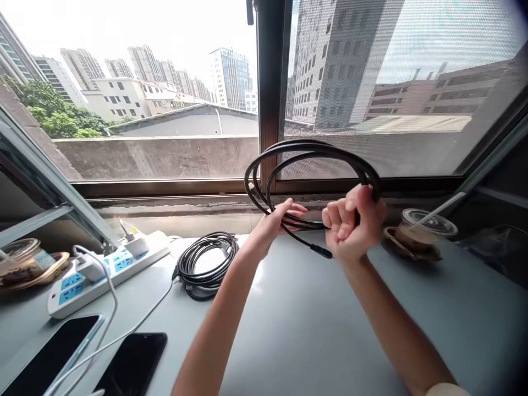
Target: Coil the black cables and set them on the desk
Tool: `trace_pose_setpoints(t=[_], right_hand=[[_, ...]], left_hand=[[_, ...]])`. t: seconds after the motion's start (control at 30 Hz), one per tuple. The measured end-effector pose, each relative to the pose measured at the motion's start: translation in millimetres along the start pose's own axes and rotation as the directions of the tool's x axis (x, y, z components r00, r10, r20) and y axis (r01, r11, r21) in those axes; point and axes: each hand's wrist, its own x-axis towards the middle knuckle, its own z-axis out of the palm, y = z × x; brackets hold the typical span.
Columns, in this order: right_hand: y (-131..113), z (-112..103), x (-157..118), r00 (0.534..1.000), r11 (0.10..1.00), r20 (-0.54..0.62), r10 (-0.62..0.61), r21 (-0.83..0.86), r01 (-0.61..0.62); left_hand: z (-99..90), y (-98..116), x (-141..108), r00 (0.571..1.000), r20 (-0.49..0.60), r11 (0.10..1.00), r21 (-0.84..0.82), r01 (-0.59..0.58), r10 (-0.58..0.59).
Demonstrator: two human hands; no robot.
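A black cable (310,144) is looped into a coil above the table, held between both hands. Wrapped in a fist, my right hand (355,224) grips the bundled strands at the coil's right side. My left hand (277,221) holds the lower left of the loops, with the strands crossing its palm and its fingers partly hidden behind them. One cable end, with a black plug (320,251), hangs loose below the coil between the hands. Left of my left forearm, a second coiled black cable (187,269) lies flat on the table.
A white power strip (159,248) with plugged-in chargers stands at the left. Two phones (134,366) lie in front of it, with a white charging cord (142,322) across. Lidded cups stand at the far left and at the right (427,228). A window closes off the back.
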Motion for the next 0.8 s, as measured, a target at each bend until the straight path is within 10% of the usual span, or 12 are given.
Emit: trace_pose_setpoints(t=[0.13,0.3,0.5,0.8], right_hand=[[18.8,1.4,7.5,0.983,0.98,-0.034,0.179,0.094,-0.175],[35.1,-10.8,22.3,0.848,0.836,-0.011,0.53,0.177,-0.52],[22.9,-24.0,31.9,0.969,0.958,-0.104,0.223,-0.158,-0.237],[-0.2,-24.2,25.5,0.967,0.758,0.225,-0.12,-0.608,0.236]], left_hand=[[8.1,-1.5,-0.6,0.926,-0.208,0.944,-0.03,-0.328,0.315],[17.0,-6.0,-1.2,0.794,-0.249,0.831,0.195,-0.521,0.555],[7.7,15.0,-14.8,0.675,-0.358,0.765,0.307,-0.567,0.645],[-16.5,28.6,-12.2,0.883,-0.055,0.871,0.202,-0.447,0.466]])
